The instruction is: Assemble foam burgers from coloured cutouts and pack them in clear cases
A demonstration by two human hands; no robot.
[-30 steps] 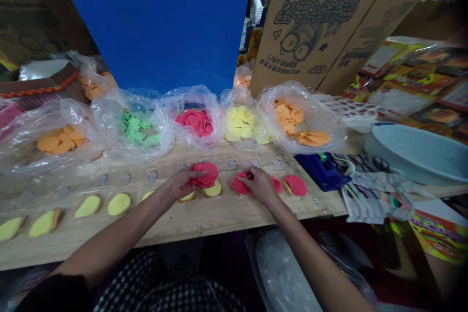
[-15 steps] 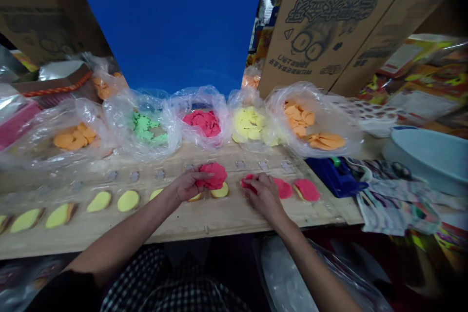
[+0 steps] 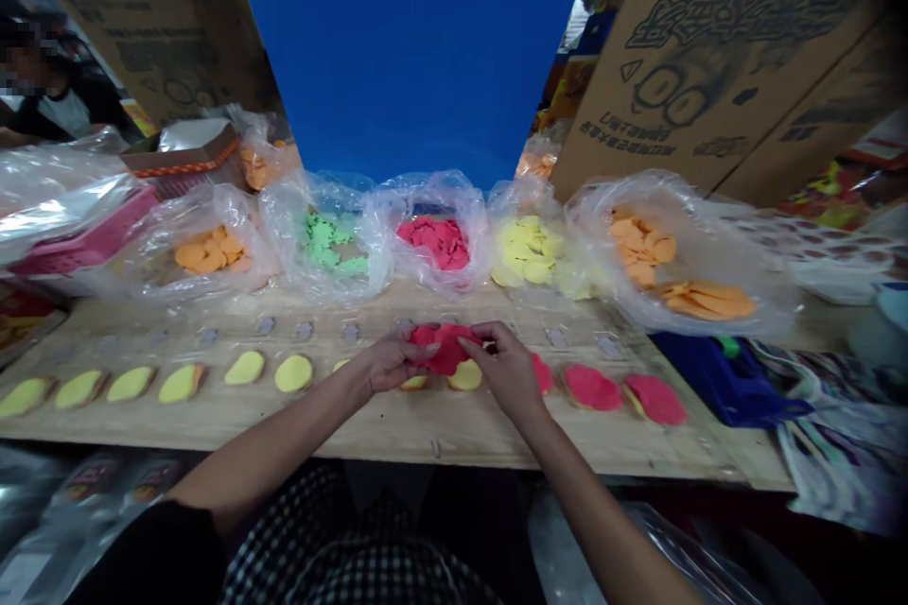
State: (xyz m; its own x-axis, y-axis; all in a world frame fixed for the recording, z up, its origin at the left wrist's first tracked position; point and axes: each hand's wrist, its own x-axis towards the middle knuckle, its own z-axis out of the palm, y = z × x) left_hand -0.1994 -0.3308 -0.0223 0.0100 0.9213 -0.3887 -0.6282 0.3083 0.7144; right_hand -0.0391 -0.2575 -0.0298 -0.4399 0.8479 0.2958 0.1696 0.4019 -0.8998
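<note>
Workbench [image 3: 234,411], wooden, head view, w/ both hands at ctr. L hand [image 3: 390,361] grips thin red pcs [image 3: 445,347], thumb on top, fingers beneath mostly hidden; R hand [image 3: 505,369] pinches same pcs at their R edge, btwn thumb & fingertips. Red pcs partly cover, in this view, a yellow-topped disc [image 3: 464,378]; contact cannot be told. To L, along near side of bench: row of yellow-topped discs [image 3: 293,374], spaced apart. To R: red-topped discs [image 3: 592,388], one partly hidden by R hand. Behind, L to R, in clear bags [image 3: 691,236]: orange pcs, green pcs [image 3: 330,244], more red pcs, yellow pcs [image 3: 529,250], orange pcs again. Far R: blue tape dispenser [image 3: 724,373], beside striped cloth. Bkgd: upright blue panel [image 3: 426,47] btwn printed cartons; another person, upper L.
</note>
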